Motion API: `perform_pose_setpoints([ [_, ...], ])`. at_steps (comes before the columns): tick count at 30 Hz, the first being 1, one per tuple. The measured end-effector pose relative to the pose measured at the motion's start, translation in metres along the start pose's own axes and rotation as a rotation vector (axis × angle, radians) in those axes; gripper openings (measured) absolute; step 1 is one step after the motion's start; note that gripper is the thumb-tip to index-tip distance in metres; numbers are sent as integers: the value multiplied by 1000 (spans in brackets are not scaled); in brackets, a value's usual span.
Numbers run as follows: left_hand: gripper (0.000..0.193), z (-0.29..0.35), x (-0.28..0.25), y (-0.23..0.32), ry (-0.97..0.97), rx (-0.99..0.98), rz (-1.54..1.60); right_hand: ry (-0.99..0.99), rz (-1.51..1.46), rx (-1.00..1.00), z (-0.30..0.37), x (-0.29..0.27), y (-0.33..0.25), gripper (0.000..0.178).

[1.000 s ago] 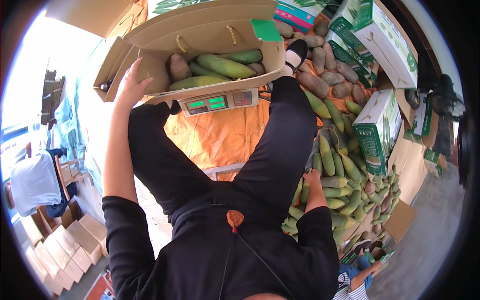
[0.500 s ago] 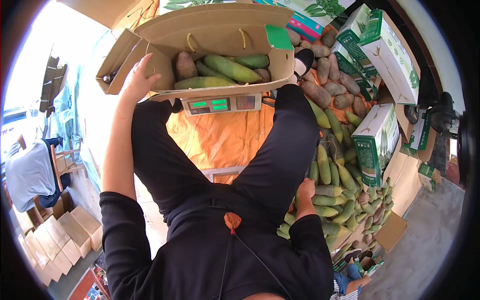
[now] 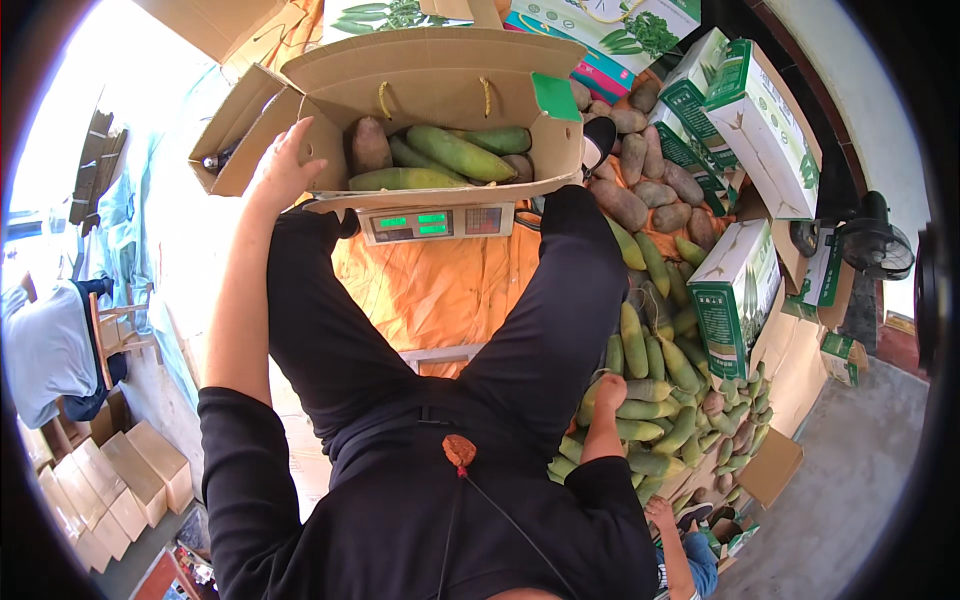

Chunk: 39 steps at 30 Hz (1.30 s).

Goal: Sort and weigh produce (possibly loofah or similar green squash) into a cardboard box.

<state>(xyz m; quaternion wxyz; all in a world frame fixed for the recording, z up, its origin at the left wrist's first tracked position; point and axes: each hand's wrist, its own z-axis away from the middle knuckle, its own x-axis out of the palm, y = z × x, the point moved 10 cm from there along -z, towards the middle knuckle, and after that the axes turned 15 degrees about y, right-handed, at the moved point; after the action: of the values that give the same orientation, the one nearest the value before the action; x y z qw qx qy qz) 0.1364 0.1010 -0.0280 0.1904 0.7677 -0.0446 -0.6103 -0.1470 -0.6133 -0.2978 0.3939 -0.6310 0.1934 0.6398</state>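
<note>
An open cardboard box (image 3: 430,50) with yellow rope handles stands on a digital scale (image 3: 436,224) between my knees. Inside lie several green radishes (image 3: 455,153) and reddish-brown roots (image 3: 371,146). My left hand (image 3: 280,170) rests against the box's left flap near its front corner, thumb and fingers apart. Down by my right thigh, my right hand (image 3: 606,396) is curled at the edge of a heap of green radishes (image 3: 645,410). Its fingers are turned away, so anything inside them is hidden.
Reddish-brown roots (image 3: 655,193) lie beyond my right knee. Printed green-and-white cartons (image 3: 738,290) and a black fan (image 3: 875,240) stand farther right. Another person's arm (image 3: 675,550) shows at lower right. Plain cardboard boxes (image 3: 140,470) line the lower left beneath a wooden chair (image 3: 100,335).
The view has shifted slightly, moving the right-hand cartons leftward in the picture. My left hand stays at the box flap, my right by the radishes. More of the other person's arm shows.
</note>
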Motion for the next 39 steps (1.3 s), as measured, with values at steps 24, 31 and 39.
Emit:
perform_pose_setpoints([
  [24, 66, 2, -2, 1, -39, -47, -4, -17, -1754, -396, -38, -279, -340, 18],
  [31, 65, 4, -3, 0, -49, -76, 6, -357, -1866, -501, 28, -308, -503, 15],
  [39, 67, 5, -1, 2, -75, -72, -30, -699, -1698, -54, 121, -137, -604, 3],
])
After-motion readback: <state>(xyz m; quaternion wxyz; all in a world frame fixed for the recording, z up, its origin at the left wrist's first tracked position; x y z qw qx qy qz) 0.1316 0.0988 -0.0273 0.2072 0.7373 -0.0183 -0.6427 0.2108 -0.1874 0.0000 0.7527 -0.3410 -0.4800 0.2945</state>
